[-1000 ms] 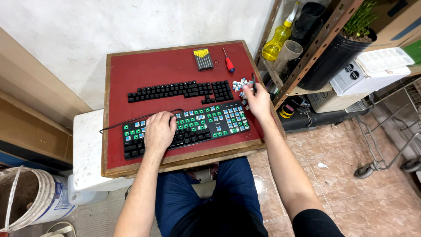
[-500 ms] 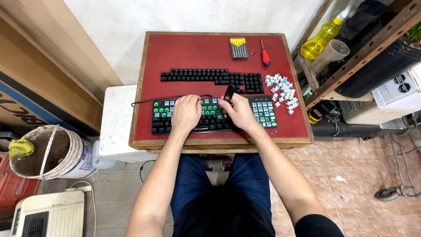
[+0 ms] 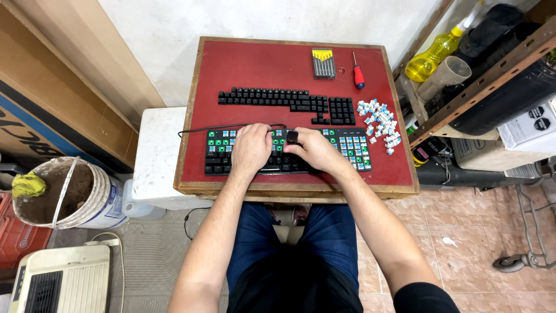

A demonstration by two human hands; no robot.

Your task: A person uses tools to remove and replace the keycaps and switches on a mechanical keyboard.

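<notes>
Your right hand (image 3: 315, 152) pinches a black keycap (image 3: 292, 137) over the keyboard (image 3: 288, 152) near the tabletop's front edge; pressed crooked, it could bend a switch stem while your left hand (image 3: 251, 148) rests flat.

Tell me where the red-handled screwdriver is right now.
In the head view, the red-handled screwdriver lies at the far right of the red table top, beside the small bit set and beyond the pile of loose switches.

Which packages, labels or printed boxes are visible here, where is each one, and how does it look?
White box: far right, on the shelf; rectangular, with dark round marks.
Cardboard carton: left, leaning by the wall; brown, with a blue band.
Screwdriver-bit case: top of the red table; small rectangle, yellow header.
No screens.
</notes>
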